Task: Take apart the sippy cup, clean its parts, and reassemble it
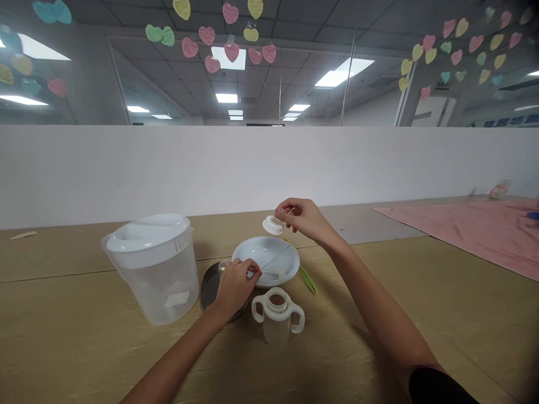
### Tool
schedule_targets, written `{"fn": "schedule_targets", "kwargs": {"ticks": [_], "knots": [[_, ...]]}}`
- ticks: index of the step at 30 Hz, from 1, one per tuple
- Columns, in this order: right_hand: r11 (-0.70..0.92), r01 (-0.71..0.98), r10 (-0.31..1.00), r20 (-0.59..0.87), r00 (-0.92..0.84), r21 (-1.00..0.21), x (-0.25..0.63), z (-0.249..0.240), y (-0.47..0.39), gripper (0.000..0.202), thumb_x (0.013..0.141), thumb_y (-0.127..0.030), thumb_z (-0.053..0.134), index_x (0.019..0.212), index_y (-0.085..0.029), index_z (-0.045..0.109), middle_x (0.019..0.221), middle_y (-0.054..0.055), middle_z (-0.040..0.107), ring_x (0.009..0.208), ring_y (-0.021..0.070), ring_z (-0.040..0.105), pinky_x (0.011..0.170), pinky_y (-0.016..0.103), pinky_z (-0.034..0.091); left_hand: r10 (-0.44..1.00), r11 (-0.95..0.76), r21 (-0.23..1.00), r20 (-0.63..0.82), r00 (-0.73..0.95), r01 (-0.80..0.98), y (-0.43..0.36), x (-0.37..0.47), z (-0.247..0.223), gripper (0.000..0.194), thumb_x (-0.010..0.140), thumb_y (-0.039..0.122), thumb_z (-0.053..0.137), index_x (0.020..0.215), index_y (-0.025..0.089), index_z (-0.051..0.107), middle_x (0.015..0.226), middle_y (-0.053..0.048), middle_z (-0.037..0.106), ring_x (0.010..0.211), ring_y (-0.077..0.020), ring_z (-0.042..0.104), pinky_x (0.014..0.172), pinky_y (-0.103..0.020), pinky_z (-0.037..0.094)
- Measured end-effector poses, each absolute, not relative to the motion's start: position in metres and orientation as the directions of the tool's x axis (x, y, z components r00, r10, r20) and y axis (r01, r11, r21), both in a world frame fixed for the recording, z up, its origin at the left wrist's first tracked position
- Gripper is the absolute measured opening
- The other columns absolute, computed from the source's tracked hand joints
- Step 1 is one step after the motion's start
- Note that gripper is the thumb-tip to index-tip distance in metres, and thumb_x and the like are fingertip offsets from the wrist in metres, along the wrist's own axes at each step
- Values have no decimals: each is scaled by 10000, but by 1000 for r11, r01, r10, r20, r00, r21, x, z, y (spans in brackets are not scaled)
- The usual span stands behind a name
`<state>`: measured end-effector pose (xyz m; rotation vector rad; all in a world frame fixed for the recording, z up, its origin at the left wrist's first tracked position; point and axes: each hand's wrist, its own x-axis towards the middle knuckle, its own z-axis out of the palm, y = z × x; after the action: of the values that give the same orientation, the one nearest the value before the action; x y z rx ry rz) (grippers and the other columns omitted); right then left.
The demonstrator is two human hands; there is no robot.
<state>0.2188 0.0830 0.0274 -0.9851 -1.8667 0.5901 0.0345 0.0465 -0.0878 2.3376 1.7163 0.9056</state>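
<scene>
Translucent plastic pitcher (155,280) left of the left fingers (255,268), its pale label (177,299) unreadable.
Just beyond those fingers sits a glossy white bowl (252,247); near them, a two-handled translucent cup (275,331). Right fingers (281,214), nearly closed, pinch a white-rimmed cap (272,225); the left, tips together, pinch a thin straw (275,257).

No text legible: writing on heart notes (206,36) too small, blue sign (511,122) blurred.
</scene>
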Motion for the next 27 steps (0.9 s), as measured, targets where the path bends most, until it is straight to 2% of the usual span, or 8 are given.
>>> {"fn": "schedule_targets", "kwargs": {"ticks": [6, 11, 14, 16, 19, 21, 24, 27], "knots": [[575, 425, 817, 512, -264, -699, 217, 27, 81, 195, 716, -338, 590, 787, -161, 632, 721, 25, 582, 592, 105, 517, 469, 205, 394, 892, -392, 371, 376, 250, 842, 50, 33, -93, 292, 850, 281, 426, 757, 185, 686, 779, -72, 698, 832, -224, 600, 774, -345, 367], [581, 407, 814, 493, -307, -705, 216, 27, 81, 199, 711, -342, 602, 770, -154, 630, 686, 24, 578, 595, 110, 513, 469, 204, 384, 891, -416, 672, 437, 125, 613, 52, 27, -81, 321, 845, 364, 438, 987, 166, 648, 1011, -84, 681, 945, -210, 604, 841, -332, 421], [570, 354, 810, 434, -395, -741, 214, 25, 81, 207, 695, -343, 630, 774, -151, 630, 674, 23, 569, 604, 114, 515, 449, 194, 388, 863, -462, 760, 504, 35, 457, 45, 26, -62, 488, 797, 417, 522, 1198, 138, 515, 1171, -114, 605, 1035, -214, 568, 890, -340, 425], [570, 309, 782, 386, -490, -761, 210, 22, 80, 224, 690, -347, 643, 793, -149, 628, 679, 23, 568, 621, 117, 525, 457, 191, 402, 851, -500, 764, 520, 70, 408, 39, 29, -51, 571, 758, 425, 583, 1250, 160, 468, 1222, -107, 571, 1053, -219, 557, 895, -338, 428], [619, 256, 698, 372, -612, -742, 202, 17, 79, 226, 709, -357, 637, 793, -149, 622, 692, 18, 574, 650, 115, 529, 508, 199, 417, 865, -497, 772, 474, 162, 395, 29, 34, -42, 492, 746, 441, 599, 1162, 182, 553, 1095, -76, 646, 971, -222, 593, 836, -326, 455], [684, 268, 657, 413, -631, -679, 197, 14, 77, 233, 717, -376, 638, 795, -158, 624, 734, 21, 589, 689, 119, 529, 546, 203, 414, 868, -489, 764, 472, 152, 422, 24, 37, -40, 423, 747, 446, 595, 1075, 178, 607, 971, -54, 686, 890, -217, 614, 779, -314, 467], [740, 352, 637, 430, -639, -574, 194, 12, 72, 300, 717, -431, 644, 884, -183, 629, 820, 24, 613, 727, 129, 538, 570, 210, 411, 829, -528, 711, 549, 102, 463, 20, 38, -37, 364, 756, 408, 596, 1049, 193, 618, 962, -28, 689, 876, -208, 614, 766, -294, 461], [727, 361, 626, 348, -698, -584, 193, 13, 67, 339, 810, -464, 533, 967, -177, 619, 756, 14, 617, 619, 111, 548, 544, 213, 412, 811, -544, 688, 579, 89, 481, 16, 37, -32, 346, 774, 403, 584, 1059, 210, 618, 978, -12, 688, 866, -198, 618, 750, -273, 457]]}}
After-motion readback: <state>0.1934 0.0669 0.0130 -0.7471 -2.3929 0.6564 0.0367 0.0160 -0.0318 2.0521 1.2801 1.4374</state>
